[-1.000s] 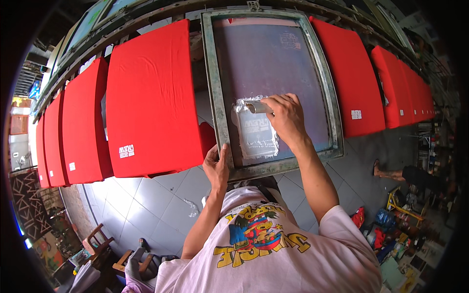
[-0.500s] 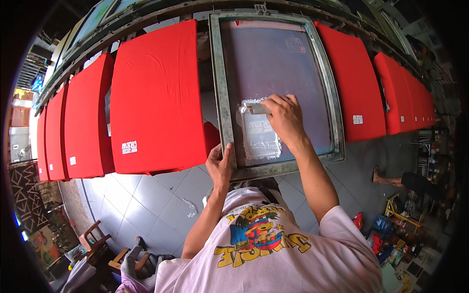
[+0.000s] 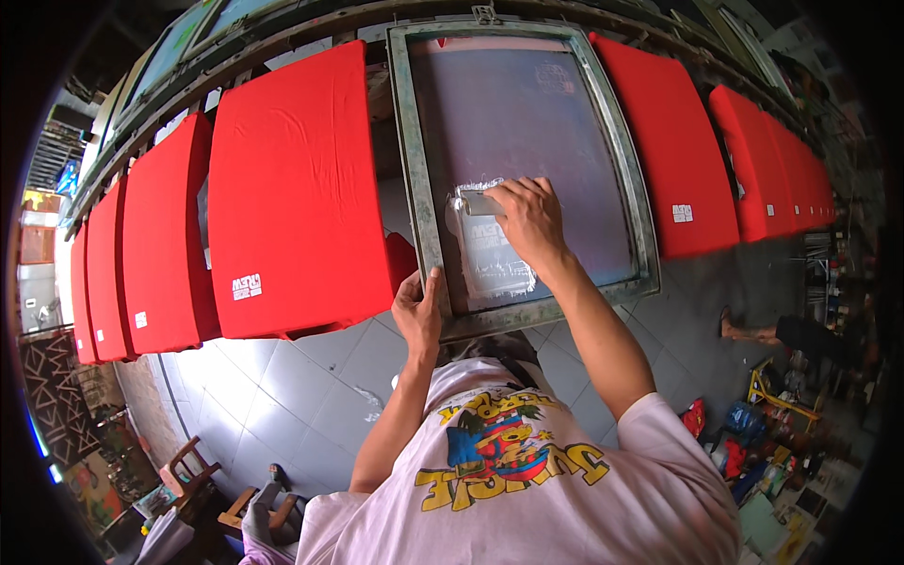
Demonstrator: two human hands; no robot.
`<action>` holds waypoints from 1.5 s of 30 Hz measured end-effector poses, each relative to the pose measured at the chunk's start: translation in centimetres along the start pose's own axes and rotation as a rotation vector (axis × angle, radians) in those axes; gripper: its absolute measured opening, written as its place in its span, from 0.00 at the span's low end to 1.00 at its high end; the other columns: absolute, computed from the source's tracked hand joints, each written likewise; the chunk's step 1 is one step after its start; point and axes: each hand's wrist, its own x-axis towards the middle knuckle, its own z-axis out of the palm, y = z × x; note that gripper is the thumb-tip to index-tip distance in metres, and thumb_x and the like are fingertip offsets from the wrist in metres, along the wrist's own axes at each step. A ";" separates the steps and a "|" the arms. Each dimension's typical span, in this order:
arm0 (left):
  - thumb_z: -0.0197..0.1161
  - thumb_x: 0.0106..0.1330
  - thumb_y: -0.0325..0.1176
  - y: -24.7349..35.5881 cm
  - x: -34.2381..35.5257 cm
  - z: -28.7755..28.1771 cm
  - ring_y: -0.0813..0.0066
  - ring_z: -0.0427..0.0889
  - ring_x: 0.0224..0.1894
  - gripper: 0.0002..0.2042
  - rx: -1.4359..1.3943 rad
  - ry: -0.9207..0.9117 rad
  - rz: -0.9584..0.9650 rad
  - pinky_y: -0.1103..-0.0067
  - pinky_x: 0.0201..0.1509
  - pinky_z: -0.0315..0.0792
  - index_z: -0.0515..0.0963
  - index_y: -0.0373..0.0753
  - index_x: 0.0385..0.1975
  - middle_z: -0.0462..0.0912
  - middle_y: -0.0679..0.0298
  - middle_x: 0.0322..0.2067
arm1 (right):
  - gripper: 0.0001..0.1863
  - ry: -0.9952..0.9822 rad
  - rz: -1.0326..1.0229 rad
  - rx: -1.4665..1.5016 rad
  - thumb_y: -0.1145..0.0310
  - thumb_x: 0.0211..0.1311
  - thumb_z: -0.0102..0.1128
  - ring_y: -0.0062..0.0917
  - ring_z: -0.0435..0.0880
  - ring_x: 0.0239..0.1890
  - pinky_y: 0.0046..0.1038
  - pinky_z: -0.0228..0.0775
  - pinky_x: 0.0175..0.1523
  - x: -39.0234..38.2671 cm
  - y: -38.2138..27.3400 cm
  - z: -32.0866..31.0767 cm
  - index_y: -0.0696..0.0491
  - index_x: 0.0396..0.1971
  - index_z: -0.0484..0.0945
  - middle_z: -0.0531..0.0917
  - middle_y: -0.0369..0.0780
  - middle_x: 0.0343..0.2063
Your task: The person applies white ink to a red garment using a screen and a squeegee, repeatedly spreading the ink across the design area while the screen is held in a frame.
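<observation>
The grey squeegee (image 3: 483, 203) sits on the screen mesh (image 3: 518, 113), at the far end of a white ink patch (image 3: 504, 279), left of the mesh's middle. The right hand (image 3: 529, 218) holds it; that grip is pinched on its right end, the fingers bent over the top. The governing relation, in this judgement: the squeegee projects to the person's left out of the grip, its long axis running crosswise, roughly parallel with the near rail, and most of the patch lies on the near side of it, toward the body. The right hand is the nearer; the left is apart from the tool.

The left hand (image 3: 416, 309) is at the near left corner of the worn screen frame (image 3: 421, 169), thumb against the outer edge. Whether its grip closes on the frame cannot be told; the fingers' undersides are hidden. What lies beneath the frame is also hidden.

Red cloth-covered boards (image 3: 292, 188) stand in a row on both sides; small white prints (image 3: 247, 286) mark their near ends. Grey floor tiles (image 3: 311, 395) show below. At the right, another person's bare lower leg (image 3: 749, 329) is visible.
</observation>
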 end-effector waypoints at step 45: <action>0.74 0.69 0.39 -0.6 0.5 -0.3 0.86 0.81 0.38 0.21 0.016 -0.015 -0.022 0.87 0.46 0.72 0.82 0.24 0.49 0.88 0.64 0.36 | 0.21 -0.147 0.010 0.004 0.81 0.49 0.66 0.32 0.80 0.49 0.42 0.61 0.63 -8.8 -5.2 -5.8 0.50 0.46 0.87 0.83 0.36 0.41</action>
